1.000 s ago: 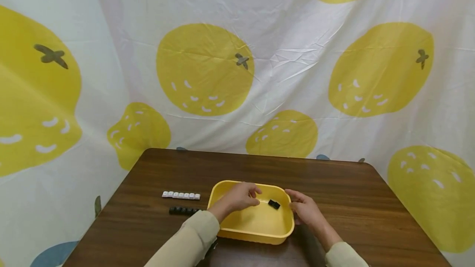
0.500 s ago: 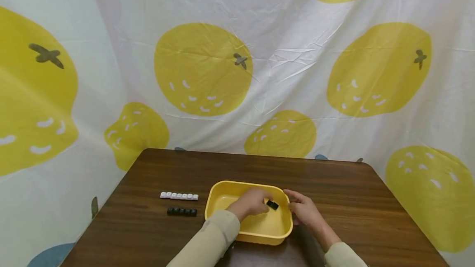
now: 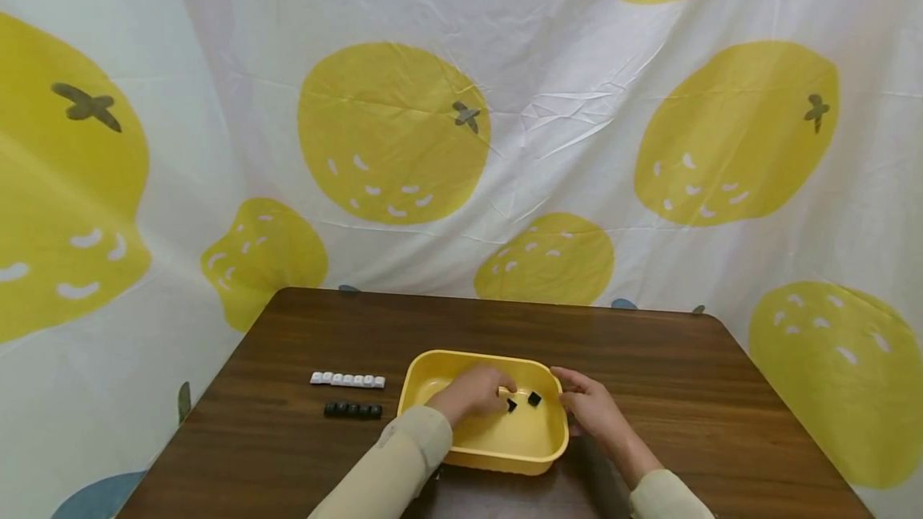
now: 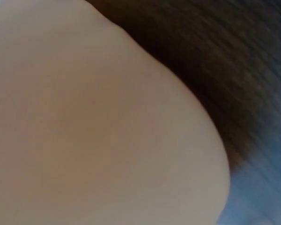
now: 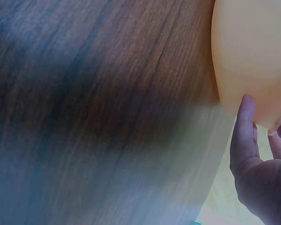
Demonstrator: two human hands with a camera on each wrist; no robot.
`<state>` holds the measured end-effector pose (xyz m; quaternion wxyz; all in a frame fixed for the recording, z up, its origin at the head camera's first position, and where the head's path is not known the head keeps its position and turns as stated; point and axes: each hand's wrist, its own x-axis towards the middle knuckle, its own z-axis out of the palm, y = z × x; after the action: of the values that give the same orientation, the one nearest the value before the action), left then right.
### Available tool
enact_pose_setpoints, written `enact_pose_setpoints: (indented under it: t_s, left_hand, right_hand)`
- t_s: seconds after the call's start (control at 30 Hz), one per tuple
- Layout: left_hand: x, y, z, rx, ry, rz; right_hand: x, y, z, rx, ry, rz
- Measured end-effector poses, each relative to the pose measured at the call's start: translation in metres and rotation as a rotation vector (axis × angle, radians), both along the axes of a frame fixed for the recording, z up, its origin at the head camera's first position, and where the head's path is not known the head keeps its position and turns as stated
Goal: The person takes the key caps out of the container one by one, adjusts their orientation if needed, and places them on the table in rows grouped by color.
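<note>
A yellow plastic tray (image 3: 530, 445) stands on the table. My left hand (image 3: 472, 389) reaches down into it, with thumb and fingertips at a small black keycap (image 3: 511, 405) that it appears to pinch. A second black keycap (image 3: 534, 399) lies on the tray floor just to the right. At the tray's right end, my right hand (image 3: 591, 405) grips the rim. In the right wrist view, fingers (image 5: 245, 124) lie along the tray's outer wall (image 5: 250, 56), and the thumb is by the rim. A blurred pale surface fills most of the left wrist view, so that hand is hidden there.
Left of the tray, a row of several white keycaps (image 3: 348, 380) lies on the dark wooden table (image 3: 685, 391). Nearer me is a row of several black keycaps (image 3: 352, 410). A lemon-print cloth (image 3: 562, 158) hangs behind the table.
My left hand moved right to the two black keycaps, then back slightly left. The keycaps, side by side before, are now apart, one at my left fingertips. The right hand stays at the rim.
</note>
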<state>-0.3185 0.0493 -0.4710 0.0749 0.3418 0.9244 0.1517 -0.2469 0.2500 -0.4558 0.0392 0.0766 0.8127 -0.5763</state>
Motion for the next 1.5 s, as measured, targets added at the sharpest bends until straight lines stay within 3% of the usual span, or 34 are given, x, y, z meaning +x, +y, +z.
enact_pose_setpoints:
  t_s: [0.1,0.23,0.43,0.7,0.87,1.03,1.2,1.5]
  left_hand:
    - [0.002,-0.001,0.001,-0.035,-0.022,-0.013]
    - [0.005,-0.002,0.000,0.005,-0.047,0.013]
    - [0.002,-0.008,-0.002,0.156,-0.073,0.073]
    - [0.000,-0.015,0.000,0.412,-0.248,0.151]
    - [0.002,-0.018,0.001,0.455,-0.299,0.139]
    - [0.005,-0.024,0.004,0.502,-0.273,0.081]
    - [0.006,-0.025,0.006,0.517,-0.309,0.108]
    - [0.009,-0.029,0.010,0.494,-0.301,0.112]
  right_hand:
    - [0.000,0.000,-0.001,-0.001,0.001,0.004]
    - [0.000,0.000,-0.003,-0.020,0.005,0.006]
    - [-0.001,0.001,-0.005,0.001,0.018,0.003]
    - [-0.002,0.001,-0.004,0.005,0.012,0.011]
    - [-0.002,0.002,-0.004,0.004,-0.001,0.013]
    - [-0.003,0.002,-0.004,0.008,-0.010,0.012]
    - [-0.002,0.001,-0.004,-0.002,0.000,0.012]
    - [-0.001,0.002,-0.005,-0.016,0.011,0.015]
